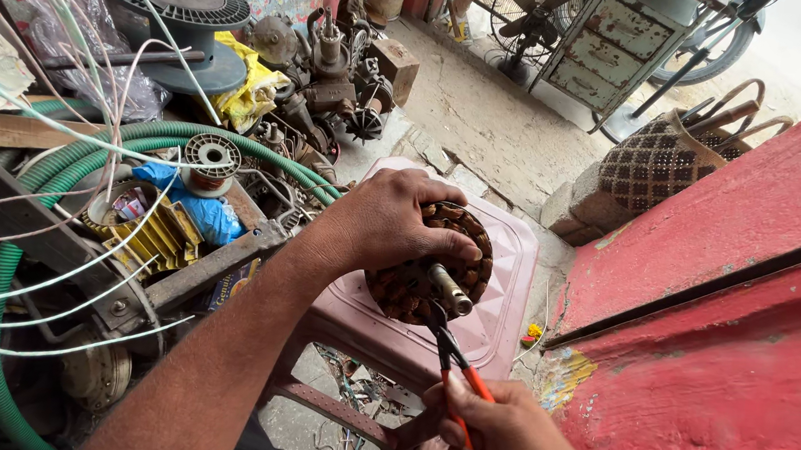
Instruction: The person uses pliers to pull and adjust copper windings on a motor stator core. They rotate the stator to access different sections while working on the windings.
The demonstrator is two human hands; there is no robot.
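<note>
Above the pink stool, the left hand clamps the wound stator. Below it, the right hand grips orange-handled pliers, tips touching the stator.

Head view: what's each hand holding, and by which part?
Left hand grips the wound motor stator by its upper rim, thumb near the shaft. Right hand holds orange-handled pliers by the handles.

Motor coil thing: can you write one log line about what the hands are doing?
left hand: grips wound motor coil | right hand: holds orange-handled pliers, tips at coil | under: pink plastic stool
</note>
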